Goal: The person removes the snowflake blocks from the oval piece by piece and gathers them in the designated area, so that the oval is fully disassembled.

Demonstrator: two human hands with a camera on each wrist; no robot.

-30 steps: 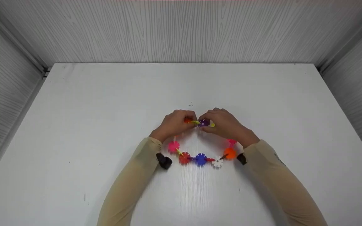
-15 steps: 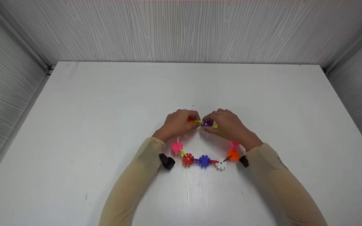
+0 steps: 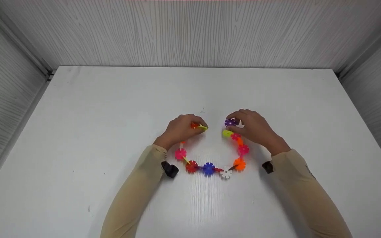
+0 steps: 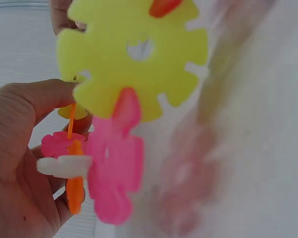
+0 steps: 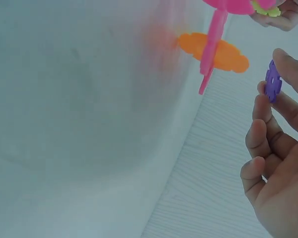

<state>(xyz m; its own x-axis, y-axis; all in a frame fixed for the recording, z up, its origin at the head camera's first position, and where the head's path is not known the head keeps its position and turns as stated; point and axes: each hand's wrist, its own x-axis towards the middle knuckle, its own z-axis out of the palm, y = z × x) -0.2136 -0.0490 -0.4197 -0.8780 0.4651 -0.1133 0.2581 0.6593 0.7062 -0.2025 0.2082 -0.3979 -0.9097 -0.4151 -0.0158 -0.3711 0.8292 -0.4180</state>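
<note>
Okay, so the right hand has a purple disc pinched between thumb and index finger, other fingers loosely bent, and the disc sits apart from the left hand's piece. The left hand is gripping one end of a chain of notched plastic discs, with a yellow disc poking out past its fingertips and a bit of orange showing just behind that. The chain sags toward the person in a U on the white table: pink disc, red disc, blue disc, white disc, orange disc, with other pieces linking them. Its other arm curves up through pinks and orange to a lime piece right by the right thumb; can't tell if they touch. Both arms are in beige sleeves, and grey wood-grain panels stand behind.
</note>
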